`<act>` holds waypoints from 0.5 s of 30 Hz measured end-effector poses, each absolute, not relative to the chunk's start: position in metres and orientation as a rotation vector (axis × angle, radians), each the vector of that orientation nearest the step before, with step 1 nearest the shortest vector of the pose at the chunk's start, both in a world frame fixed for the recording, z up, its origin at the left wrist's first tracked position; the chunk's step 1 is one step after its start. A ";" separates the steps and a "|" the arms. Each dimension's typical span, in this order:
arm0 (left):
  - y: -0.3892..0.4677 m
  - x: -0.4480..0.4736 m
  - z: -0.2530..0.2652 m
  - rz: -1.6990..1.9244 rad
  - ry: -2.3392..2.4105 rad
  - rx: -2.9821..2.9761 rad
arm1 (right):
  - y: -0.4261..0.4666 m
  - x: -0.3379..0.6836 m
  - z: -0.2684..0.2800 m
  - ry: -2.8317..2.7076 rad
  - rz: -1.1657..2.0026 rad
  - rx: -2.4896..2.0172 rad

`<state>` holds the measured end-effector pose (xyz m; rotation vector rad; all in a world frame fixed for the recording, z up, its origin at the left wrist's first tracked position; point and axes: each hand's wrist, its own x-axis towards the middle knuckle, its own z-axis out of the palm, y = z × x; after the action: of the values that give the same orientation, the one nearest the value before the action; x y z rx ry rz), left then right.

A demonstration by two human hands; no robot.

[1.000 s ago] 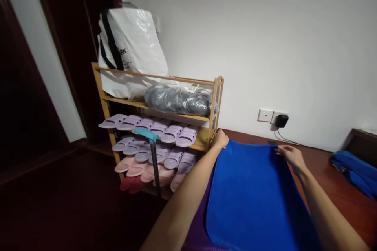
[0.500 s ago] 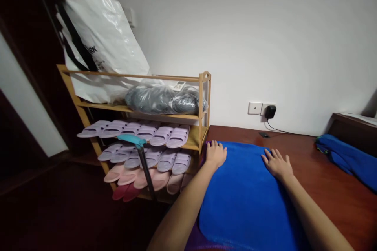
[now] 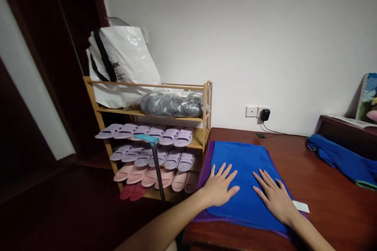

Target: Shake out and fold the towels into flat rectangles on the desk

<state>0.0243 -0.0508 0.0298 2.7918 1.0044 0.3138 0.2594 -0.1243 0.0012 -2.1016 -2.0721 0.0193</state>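
Observation:
A blue cloth [image 3: 241,155] lies flat on the reddish-brown wooden table, with a purple cloth [image 3: 206,216] showing beneath it along the left, front and right edges. My left hand [image 3: 220,186] rests on the left part of the blue cloth, fingers spread and holding nothing. On its right part lies my right hand [image 3: 275,196], also flat with the fingers apart. A small white tag [image 3: 301,206] sticks out from under the right edge, beside my right wrist.
Left of the table [image 3: 318,168] stands a wooden shoe rack [image 3: 207,125] with several pairs of slippers [image 3: 184,136]. It carries a white bag [image 3: 126,55] on top. A teal-topped pole [image 3: 157,164] stands before it. Another blue cloth [image 3: 344,160] lies at the right.
Both hands have moved from the far end of the blue cloth back towards me, still flat on it. The view has shifted, and the cloth's front edge and the white tag now show.

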 end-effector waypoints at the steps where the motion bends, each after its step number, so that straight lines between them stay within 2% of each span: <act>1: -0.059 0.020 0.033 0.291 0.980 2.787 | -0.130 0.256 0.001 -2.066 0.022 -2.093; 4: -0.085 0.005 0.039 0.230 0.903 2.780 | -0.161 0.248 0.005 -2.030 0.088 -2.059; 7: -0.108 -0.009 0.043 0.207 0.822 2.780 | -0.205 0.256 0.013 -1.950 0.334 -1.958; 10: -0.125 -0.020 0.046 0.192 0.751 2.786 | -0.252 0.284 0.015 -1.490 0.573 -1.861; 13: -0.141 -0.031 0.048 0.159 0.707 2.808 | -0.289 0.306 -0.003 -0.890 0.477 -2.006; 15: -0.152 -0.036 0.048 0.120 0.692 2.829 | -0.303 0.302 -0.023 -0.806 0.515 -2.032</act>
<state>-0.0364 -0.1522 0.0483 2.8291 0.6924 0.1196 0.3025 -0.3029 -0.0233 -2.0321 -0.8057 0.5154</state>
